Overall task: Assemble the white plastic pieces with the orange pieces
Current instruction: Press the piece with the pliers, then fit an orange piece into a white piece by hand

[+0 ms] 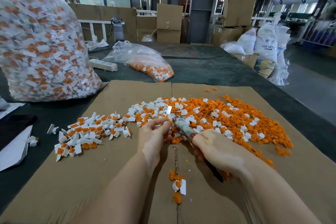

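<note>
Step in hand: it looks like one white piece is being seated on an orange one, mid-assembly, over the near edge of the loose pile.
Left hand (154,132): fingers curled, pinching a small white piece (168,123) at the fingertips.
Right hand (216,149): wrapped around a slim tool (183,127) whose metal tip points at that white piece; a dark tail sticks out below the palm.
Loose parts: the mixed orange pieces (236,120) and white pieces (156,109) spread across the far right of the cardboard sheet (112,169).
Finished parts: a smaller heap of joined pieces (91,131) lies to the left, well apart from the hands.
Next move: probably a firm press to seat the pair, then a toss left onto the heap.
Room: bare cardboard near and left of the hands; a tall full bag (40,42) stands at the far left of the surface (209,71), and a few strays (177,187) lie between the forearms.
</note>
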